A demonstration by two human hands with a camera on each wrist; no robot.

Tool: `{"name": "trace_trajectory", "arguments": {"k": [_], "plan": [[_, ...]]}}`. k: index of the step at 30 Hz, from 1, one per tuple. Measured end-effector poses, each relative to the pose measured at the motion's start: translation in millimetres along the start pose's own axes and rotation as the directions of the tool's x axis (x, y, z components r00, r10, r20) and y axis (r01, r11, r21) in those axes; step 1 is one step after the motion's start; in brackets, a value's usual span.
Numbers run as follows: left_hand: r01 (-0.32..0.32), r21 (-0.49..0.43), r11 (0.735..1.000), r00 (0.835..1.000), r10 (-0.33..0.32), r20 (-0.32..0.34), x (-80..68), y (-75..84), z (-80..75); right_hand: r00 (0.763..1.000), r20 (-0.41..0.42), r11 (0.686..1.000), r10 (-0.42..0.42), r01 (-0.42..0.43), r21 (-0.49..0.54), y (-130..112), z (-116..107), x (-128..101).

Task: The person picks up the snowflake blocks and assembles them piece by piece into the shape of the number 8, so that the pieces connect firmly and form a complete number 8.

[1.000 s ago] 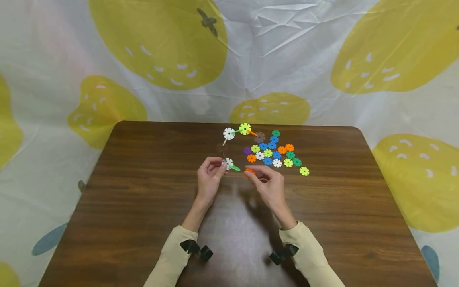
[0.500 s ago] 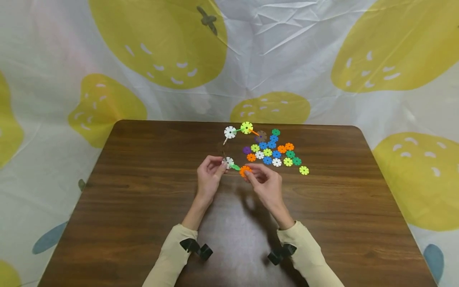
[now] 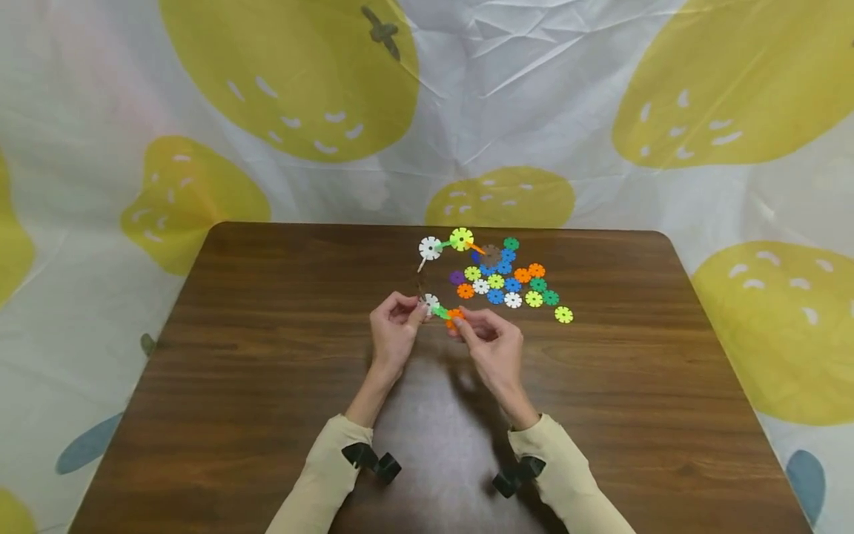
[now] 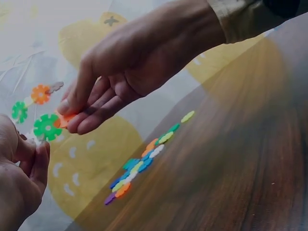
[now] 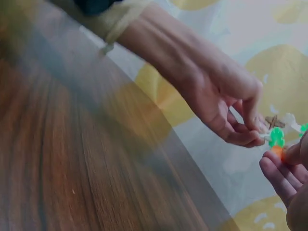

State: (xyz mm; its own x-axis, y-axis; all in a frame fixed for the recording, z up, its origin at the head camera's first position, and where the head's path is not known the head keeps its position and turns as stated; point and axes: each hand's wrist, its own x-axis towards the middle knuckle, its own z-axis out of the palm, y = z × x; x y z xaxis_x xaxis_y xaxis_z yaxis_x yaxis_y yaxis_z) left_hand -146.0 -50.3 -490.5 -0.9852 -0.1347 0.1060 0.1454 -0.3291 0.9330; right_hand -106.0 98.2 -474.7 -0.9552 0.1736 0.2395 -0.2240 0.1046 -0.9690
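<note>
Above the table my left hand (image 3: 392,337) pinches a white notched disc (image 3: 431,302) between thumb and fingers. A green notched disc (image 3: 441,312) sticks out from its right side. My right hand (image 3: 497,348) pinches an orange notched disc (image 3: 454,317), whose edge meets the green one in the left wrist view; whether their slots are locked together I cannot tell. From the white disc a linked chain curves up and away, through another white disc (image 3: 430,248) and a yellow-green disc (image 3: 461,239), to a brown disc (image 3: 490,256). Fingertips partly cover the held discs.
Loose discs in several colours lie flat on the wooden table (image 3: 267,371), right of the chain, including a purple disc (image 3: 457,277) and a yellow-green disc (image 3: 563,315) at the outer edge. A patterned cloth (image 3: 320,185) hangs behind the table.
My right hand has moved left, bringing the orange disc from apart to against the green disc. My left hand keeps its pinch on the white disc; the chain has shifted slightly right.
</note>
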Motion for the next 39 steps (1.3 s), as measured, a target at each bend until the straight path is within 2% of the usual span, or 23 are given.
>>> {"name": "trace_trajectory", "arguments": {"k": [3, 6, 11, 14, 18, 21, 24, 27, 32, 36, 39], "plan": [[-0.009, 0.010, 1.000, 1.000, 0.009, -0.008, 2.2, 1.8, -0.5, 1.000, 0.015, 0.998, 0.004, -0.005, 0.059, 0.9, 2.7, -2.0], [-0.038, 0.029, 0.999, 0.999, 0.037, 0.030, 3.4, 6.4, -2.3, 1.000, 0.014, 0.993, 0.015, -0.016, 0.113, 3.1, 3.6, -2.8], [-0.053, -0.050, 0.997, 0.995, 0.056, 0.076, 2.1, 9.8, -2.6, 0.999, 0.031, 0.980, 0.027, -0.032, 0.195, 2.9, 1.7, -3.7], [-0.026, -0.104, 0.994, 0.996, 0.035, 0.083, -0.6, 6.4, -2.7, 0.999, 0.050, 0.975, 0.016, -0.027, 0.219, 2.7, 2.9, -2.7], [0.034, -0.040, 0.999, 0.992, -0.029, 0.121, -9.3, -2.5, -1.3, 0.999, 0.046, 0.975, 0.014, -0.024, 0.220, 3.6, 4.2, -2.0], [0.057, 0.044, 0.997, 0.988, -0.062, 0.138, -14.6, -8.3, 0.0, 0.999, 0.044, 0.985, 0.021, -0.028, 0.168, 6.0, 4.8, -2.3], [0.049, 0.082, 0.995, 0.990, -0.059, 0.125, -15.4, -11.0, 1.2, 0.999, 0.045, 0.994, 0.014, -0.019, 0.107, 8.8, 4.8, -1.6], [0.041, 0.084, 0.996, 0.993, -0.050, 0.106, -13.7, -11.4, 2.0, 0.999, 0.048, 0.998, 0.007, -0.011, 0.068, 11.0, 2.9, 0.1], [0.077, 0.012, 0.997, 0.991, -0.078, 0.105, -12.1, -12.7, 1.1, 0.999, 0.031, 0.999, 0.006, -0.004, -0.045, 16.7, -10.9, 0.5], [0.097, -0.029, 0.995, 0.989, -0.093, 0.115, -11.4, -13.1, 1.1, 0.999, -0.036, 0.979, 0.015, -0.022, -0.202, 25.7, -36.3, 6.9], [0.097, -0.033, 0.995, 0.990, -0.093, 0.105, -10.6, -12.8, 1.1, 0.994, -0.105, 0.941, 0.028, -0.062, -0.334, 34.8, -60.0, 16.3]]}}
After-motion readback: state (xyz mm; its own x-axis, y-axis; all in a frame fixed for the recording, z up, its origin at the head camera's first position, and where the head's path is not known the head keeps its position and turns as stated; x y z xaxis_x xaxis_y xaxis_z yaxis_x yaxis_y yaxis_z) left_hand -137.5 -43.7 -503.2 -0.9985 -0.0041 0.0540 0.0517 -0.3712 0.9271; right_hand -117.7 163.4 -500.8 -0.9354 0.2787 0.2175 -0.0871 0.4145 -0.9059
